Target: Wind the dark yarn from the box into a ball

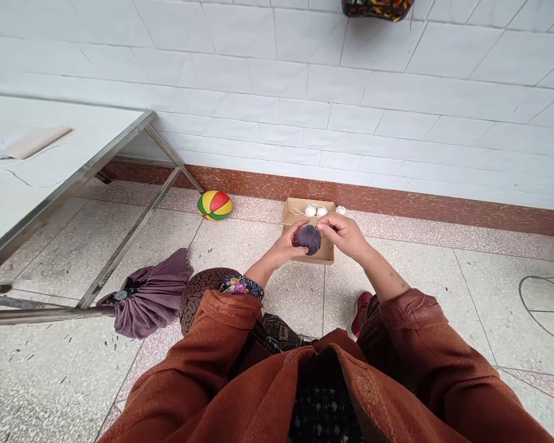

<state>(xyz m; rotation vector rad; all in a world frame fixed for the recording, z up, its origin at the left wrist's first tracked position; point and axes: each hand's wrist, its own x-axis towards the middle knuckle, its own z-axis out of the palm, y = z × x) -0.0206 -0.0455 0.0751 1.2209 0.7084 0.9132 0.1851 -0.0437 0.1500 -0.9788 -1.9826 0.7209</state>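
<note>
A round ball of dark purple-grey yarn point(309, 239) is held over a shallow cardboard box point(325, 256) on the floor. My left hand point(286, 244) grips the ball from its left side, thumb below and fingers above. Close against the ball's upper right, my right hand point(343, 234) is closed in a pinch of thumb and forefinger; what sits between them, perhaps the yarn's end, is too small to make out. Inside the box, at its far side, lie white balls of yarn point(310, 210) with a loose strand.
A white ball point(340, 210) rests on the floor beside the box. Leftward are a red, yellow and green ball point(215, 205), a purple cloth bundle point(154, 295) and a metal-framed table point(115, 138). A tiled wall point(240, 80) rises behind; a wire ring point(547, 311) lies right.
</note>
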